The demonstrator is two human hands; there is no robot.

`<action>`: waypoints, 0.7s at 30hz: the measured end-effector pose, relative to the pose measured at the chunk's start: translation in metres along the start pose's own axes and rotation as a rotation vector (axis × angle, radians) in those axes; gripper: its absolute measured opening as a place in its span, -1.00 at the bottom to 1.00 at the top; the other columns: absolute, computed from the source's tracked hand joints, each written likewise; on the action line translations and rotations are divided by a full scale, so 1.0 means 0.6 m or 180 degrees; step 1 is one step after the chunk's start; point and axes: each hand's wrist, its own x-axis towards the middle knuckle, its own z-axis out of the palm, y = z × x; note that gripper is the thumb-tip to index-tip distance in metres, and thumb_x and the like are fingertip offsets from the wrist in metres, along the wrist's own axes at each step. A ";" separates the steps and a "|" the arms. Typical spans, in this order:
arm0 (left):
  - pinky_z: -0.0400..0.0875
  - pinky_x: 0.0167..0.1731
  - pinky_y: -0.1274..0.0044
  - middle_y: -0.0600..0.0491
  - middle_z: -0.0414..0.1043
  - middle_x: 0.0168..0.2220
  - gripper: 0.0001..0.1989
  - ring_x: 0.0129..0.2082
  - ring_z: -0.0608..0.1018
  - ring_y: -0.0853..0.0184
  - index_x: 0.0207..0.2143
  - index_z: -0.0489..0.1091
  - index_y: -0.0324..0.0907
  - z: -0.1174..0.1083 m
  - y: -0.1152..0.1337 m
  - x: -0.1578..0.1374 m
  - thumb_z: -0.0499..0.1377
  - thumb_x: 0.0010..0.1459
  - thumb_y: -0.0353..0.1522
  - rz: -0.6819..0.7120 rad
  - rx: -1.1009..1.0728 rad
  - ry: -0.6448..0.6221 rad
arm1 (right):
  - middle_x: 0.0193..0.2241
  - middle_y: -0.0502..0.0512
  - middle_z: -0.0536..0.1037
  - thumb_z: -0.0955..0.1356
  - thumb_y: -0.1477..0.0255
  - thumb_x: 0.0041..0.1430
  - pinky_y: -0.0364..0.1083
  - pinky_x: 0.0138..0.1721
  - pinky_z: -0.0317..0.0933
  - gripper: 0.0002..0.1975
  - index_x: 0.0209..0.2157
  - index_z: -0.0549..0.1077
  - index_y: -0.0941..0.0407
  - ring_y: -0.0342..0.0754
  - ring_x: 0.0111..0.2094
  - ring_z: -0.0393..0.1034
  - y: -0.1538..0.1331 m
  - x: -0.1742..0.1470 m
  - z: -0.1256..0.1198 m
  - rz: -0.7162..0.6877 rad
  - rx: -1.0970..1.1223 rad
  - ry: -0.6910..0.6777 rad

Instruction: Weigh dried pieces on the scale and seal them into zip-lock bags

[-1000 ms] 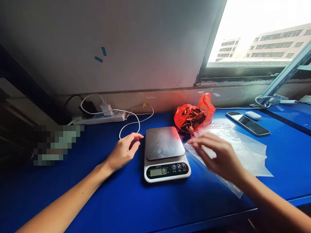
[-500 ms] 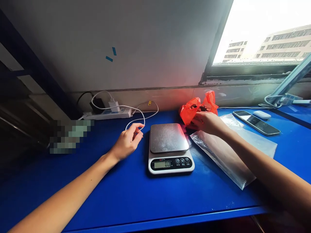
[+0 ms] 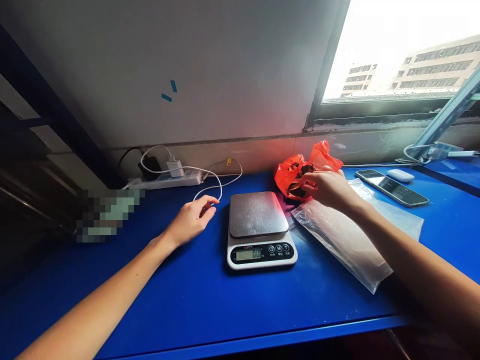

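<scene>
A small digital kitchen scale (image 3: 258,227) with a bare steel platform sits mid-table, its display lit. My left hand (image 3: 193,220) rests on the blue table just left of it, fingers loosely curled, holding nothing. My right hand (image 3: 326,187) reaches into the open red plastic bag (image 3: 288,172) of dark brown dried pieces behind the scale, fingertips pinched inside its mouth; what they hold is hidden. Clear plastic bags (image 3: 345,240) lie flat under my right forearm.
A white power strip (image 3: 165,179) with chargers and a looping white cable (image 3: 212,182) lies along the wall at the back left. A phone (image 3: 392,187) and a white earbud case (image 3: 400,175) lie at the right. The blue table (image 3: 187,295) ends near me.
My right hand moved from above the clear bags to the red bag and now has its fingers in it. The scale reading dropped to zero. My left hand barely shifted.
</scene>
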 end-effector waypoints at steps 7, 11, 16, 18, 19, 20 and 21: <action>0.34 -0.44 0.55 0.04 0.53 -0.38 -0.69 -0.44 0.50 0.33 -0.19 0.44 -0.16 -0.001 0.001 0.001 0.06 0.18 -0.17 0.0060 0.0029 -0.0060 | -0.32 0.19 0.58 0.23 0.38 0.23 -0.11 -0.36 0.08 -0.78 -0.27 0.51 0.11 0.00 -0.35 0.39 -0.012 -0.002 -0.016 0.0277 0.0359 0.0367; 0.34 -0.41 0.54 0.04 0.54 -0.34 -0.69 -0.43 0.50 0.32 -0.20 0.45 -0.15 -0.001 0.001 0.001 0.04 0.18 -0.16 0.0123 0.0104 -0.0103 | -0.35 0.18 0.57 0.25 0.39 0.22 -0.12 -0.33 0.13 -0.76 -0.13 0.45 0.12 -0.02 -0.35 0.40 -0.007 -0.001 -0.012 0.0421 0.0594 0.0605; 0.32 -0.40 0.53 0.04 0.55 -0.30 -0.68 -0.43 0.48 0.32 -0.20 0.46 -0.15 -0.001 0.003 0.000 0.02 0.20 -0.18 0.0130 0.0204 -0.0182 | -0.33 0.19 0.59 0.27 0.43 0.20 -0.09 -0.28 0.19 -0.75 -0.11 0.45 0.14 0.00 -0.34 0.44 -0.003 0.001 -0.009 0.0522 0.0784 0.0746; 0.33 -0.38 0.51 0.03 0.55 -0.27 -0.69 -0.40 0.49 0.31 -0.20 0.46 -0.15 -0.001 0.003 0.000 0.02 0.21 -0.18 0.0152 0.0202 -0.0226 | -0.32 0.21 0.59 0.27 0.43 0.21 -0.06 -0.24 0.22 -0.77 -0.15 0.47 0.16 0.00 -0.33 0.45 -0.003 0.002 -0.015 0.0519 0.0823 0.0807; 0.33 -0.37 0.50 0.02 0.55 -0.26 -0.69 -0.40 0.50 0.30 -0.20 0.46 -0.15 -0.001 0.002 -0.001 0.02 0.21 -0.18 0.0168 0.0202 -0.0235 | -0.29 0.21 0.59 0.28 0.42 0.21 -0.05 -0.21 0.22 -0.78 -0.16 0.48 0.16 0.00 -0.32 0.45 -0.002 0.001 -0.019 0.0480 0.0838 0.0814; 0.33 -0.37 0.50 0.02 0.55 -0.25 -0.69 -0.39 0.50 0.30 -0.20 0.46 -0.15 -0.001 0.002 -0.001 0.02 0.21 -0.19 0.0181 0.0203 -0.0237 | -0.26 0.22 0.59 0.29 0.41 0.21 -0.05 -0.19 0.23 -0.78 -0.16 0.49 0.16 0.00 -0.29 0.46 -0.002 -0.001 -0.025 0.0399 0.0845 0.0792; 0.33 -0.37 0.50 0.02 0.55 -0.25 -0.69 -0.39 0.50 0.30 -0.20 0.46 -0.15 -0.001 0.001 -0.001 0.03 0.21 -0.19 0.0192 0.0207 -0.0237 | -0.22 0.22 0.58 0.30 0.40 0.20 -0.05 -0.18 0.24 -0.78 -0.16 0.50 0.16 0.00 -0.27 0.46 -0.001 -0.004 -0.033 0.0291 0.0852 0.0754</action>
